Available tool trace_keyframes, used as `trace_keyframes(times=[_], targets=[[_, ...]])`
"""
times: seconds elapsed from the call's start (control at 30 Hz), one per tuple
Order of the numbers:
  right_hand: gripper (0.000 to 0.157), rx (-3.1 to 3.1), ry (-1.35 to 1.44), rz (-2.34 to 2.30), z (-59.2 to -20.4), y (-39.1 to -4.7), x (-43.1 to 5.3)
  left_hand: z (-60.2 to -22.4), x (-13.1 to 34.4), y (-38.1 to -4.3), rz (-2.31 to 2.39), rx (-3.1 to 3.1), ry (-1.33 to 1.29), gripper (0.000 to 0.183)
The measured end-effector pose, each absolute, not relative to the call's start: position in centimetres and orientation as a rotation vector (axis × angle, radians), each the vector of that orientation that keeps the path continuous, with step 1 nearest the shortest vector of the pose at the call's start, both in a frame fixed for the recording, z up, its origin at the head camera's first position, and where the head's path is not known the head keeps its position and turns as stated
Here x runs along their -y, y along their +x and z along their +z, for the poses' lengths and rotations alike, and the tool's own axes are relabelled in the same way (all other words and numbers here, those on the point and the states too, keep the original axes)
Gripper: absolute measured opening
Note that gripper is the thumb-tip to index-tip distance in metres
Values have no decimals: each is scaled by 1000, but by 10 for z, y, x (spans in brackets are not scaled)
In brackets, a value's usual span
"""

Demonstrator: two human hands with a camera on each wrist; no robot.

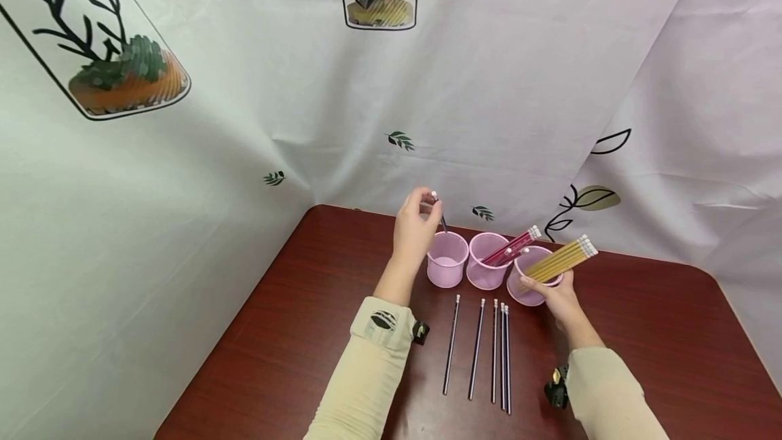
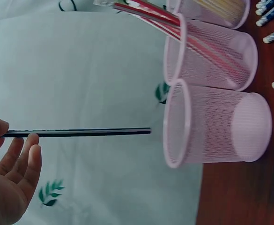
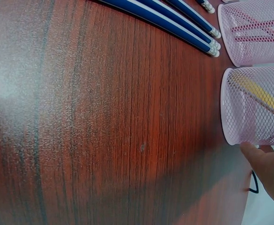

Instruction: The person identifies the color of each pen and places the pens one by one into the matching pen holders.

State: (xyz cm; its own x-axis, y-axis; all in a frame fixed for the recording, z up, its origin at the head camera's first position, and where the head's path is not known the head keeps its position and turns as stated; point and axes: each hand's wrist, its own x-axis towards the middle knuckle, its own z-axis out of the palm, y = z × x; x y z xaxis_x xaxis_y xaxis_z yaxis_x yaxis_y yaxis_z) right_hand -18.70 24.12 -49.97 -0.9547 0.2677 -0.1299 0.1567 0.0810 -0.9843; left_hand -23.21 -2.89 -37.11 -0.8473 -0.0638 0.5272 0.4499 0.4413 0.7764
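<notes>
- Above the mouth of the left cup, your left hand pinches a dark blue pencil near its eraser end, with the lower tip just short of the rim and touching nothing.
- Because your fingers grip only that top end, a knock of the tip against the rim could swing the pencil askew or twist it loose.
- If you let go while the tip is off to one side, it may drop outside, behind the cup.
- That cup holds no pencil and looks light, so a hard landing could tip or slide it.
- Your right hand grasps the right cup at its side; yellow pencils lean over the rim there, so an inward pull might topple it or jostle the middle cup with its red pencils.
- On the surface, five loose blue pencils lie in front of the cups; a sleeve dragged across could set them rolling.
</notes>
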Motion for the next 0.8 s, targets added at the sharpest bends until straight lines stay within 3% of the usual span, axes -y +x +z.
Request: trace_keyframes(times=[0.4,0.8], targets=[[90,2256,-447,2026,-500,-185,-240,-430,31,-233,-1426,2388,-149,11],[91,2268,-464,2028,-497,-183,-238,-464,33,-230,-1451,2358,-212,16]])
